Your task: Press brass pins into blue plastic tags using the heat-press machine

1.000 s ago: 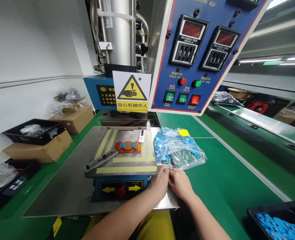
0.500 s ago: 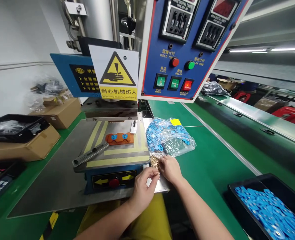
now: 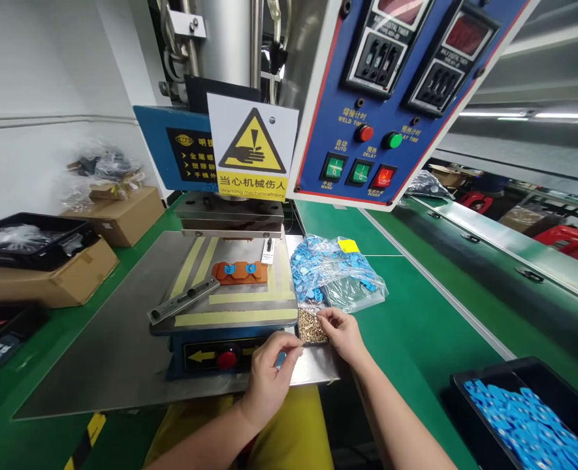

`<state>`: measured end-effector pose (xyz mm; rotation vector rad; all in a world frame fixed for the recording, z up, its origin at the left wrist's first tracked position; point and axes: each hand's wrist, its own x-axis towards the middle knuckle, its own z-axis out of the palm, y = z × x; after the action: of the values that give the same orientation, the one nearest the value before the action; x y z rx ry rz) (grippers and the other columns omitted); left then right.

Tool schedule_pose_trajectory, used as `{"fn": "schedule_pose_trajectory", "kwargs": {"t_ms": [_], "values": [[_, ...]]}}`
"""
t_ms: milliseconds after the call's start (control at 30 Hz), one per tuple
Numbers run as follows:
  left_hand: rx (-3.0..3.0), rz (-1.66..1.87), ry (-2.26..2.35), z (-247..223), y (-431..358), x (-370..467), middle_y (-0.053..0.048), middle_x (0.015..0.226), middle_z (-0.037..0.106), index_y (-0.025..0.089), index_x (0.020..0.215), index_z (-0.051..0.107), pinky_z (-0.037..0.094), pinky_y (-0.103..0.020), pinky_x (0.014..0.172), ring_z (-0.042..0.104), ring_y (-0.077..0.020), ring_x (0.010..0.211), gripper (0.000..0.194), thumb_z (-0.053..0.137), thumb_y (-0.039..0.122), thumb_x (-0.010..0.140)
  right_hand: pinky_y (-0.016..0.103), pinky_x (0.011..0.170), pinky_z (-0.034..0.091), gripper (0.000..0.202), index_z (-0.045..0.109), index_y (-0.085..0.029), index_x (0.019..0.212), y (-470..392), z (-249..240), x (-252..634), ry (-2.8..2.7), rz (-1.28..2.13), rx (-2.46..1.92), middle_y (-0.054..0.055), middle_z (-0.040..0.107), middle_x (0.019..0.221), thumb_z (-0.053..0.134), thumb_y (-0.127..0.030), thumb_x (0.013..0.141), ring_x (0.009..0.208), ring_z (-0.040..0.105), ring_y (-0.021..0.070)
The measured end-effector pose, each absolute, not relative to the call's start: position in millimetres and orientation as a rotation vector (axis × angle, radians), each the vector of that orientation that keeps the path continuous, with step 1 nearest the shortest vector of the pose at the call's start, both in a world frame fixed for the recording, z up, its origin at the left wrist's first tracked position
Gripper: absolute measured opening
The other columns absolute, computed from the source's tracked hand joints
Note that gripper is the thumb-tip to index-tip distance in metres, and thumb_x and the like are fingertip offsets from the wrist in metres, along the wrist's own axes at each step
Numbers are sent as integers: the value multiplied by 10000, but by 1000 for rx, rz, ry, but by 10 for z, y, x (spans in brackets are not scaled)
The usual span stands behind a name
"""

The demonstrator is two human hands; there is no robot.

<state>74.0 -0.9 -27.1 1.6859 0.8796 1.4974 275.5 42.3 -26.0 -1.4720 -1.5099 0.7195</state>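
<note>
A small tray of brass-coloured metal pieces (image 3: 311,328) sits at the right front corner of the press. My right hand (image 3: 346,334) is over its right edge, thumb and forefinger pinched; whatever is between them is too small to make out. Just left of the tray, my left hand (image 3: 270,373) also has thumb and forefinger pressed together at the tips, on something tiny that I cannot name. On the press plate (image 3: 249,318) lies an orange-brown fixture (image 3: 240,278) carrying two blue parts (image 3: 230,268). A grey metal bar (image 3: 183,301) rests slantwise in front of it.
Behind the tray lies a clear plastic bag of blue parts (image 3: 318,264). A black bin (image 3: 528,418) of blue pieces is at lower right. The press head (image 3: 232,219), warning sign (image 3: 252,147) and control box (image 3: 367,143) hang above. Cardboard boxes (image 3: 117,219) stand left.
My hands have drawn apart: the left has moved left and the right slightly right, uncovering more of the brass pieces. The view has shifted, so the machine appears farther right.
</note>
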Motion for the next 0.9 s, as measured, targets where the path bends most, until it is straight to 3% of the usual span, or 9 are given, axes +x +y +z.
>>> {"fn": "schedule_pose_trajectory", "kwargs": {"t_ms": [200, 467, 633, 900], "values": [[1693, 1543, 868, -203, -27, 610, 1, 795, 627, 193, 887, 620, 494, -187, 674, 614, -103, 720, 80, 561, 140, 894, 266, 640, 386, 253, 697, -181, 761, 395, -83, 2677, -1071, 1073, -1149, -3, 606, 667, 769, -416, 701, 637, 488, 122], [1666, 1575, 901, -156, 10, 380, 0, 811, 644, 206, 904, 611, 507, -177, 669, 627, -104, 729, 91, 551, 137, 896, 271, 654, 404, 241, 695, -186, 803, 551, 236, 2380, -1222, 1065, -1134, 3, 617, 692, 750, -411, 734, 656, 504, 125], [1690, 1665, 885, -56, 52, 148, 1, 801, 642, 208, 895, 603, 507, -157, 632, 624, -94, 697, 117, 545, 106, 888, 288, 645, 423, 242, 655, -184, 803, 1084, 509, 1947, -1636, 809, -1160, 22, 633, 731, 637, -426, 811, 677, 543, 152], [1803, 1759, 979, 15, 57, -382, 2, 800, 642, 218, 906, 597, 519, -135, 644, 639, -89, 679, 162, 554, 67, 865, 307, 706, 441, 177, 641, -206, 840, 1626, 673, 1490, -2267, 230, -1088, 48, 657, 822, 476, -172, 893, 770, 575, 186]]}}
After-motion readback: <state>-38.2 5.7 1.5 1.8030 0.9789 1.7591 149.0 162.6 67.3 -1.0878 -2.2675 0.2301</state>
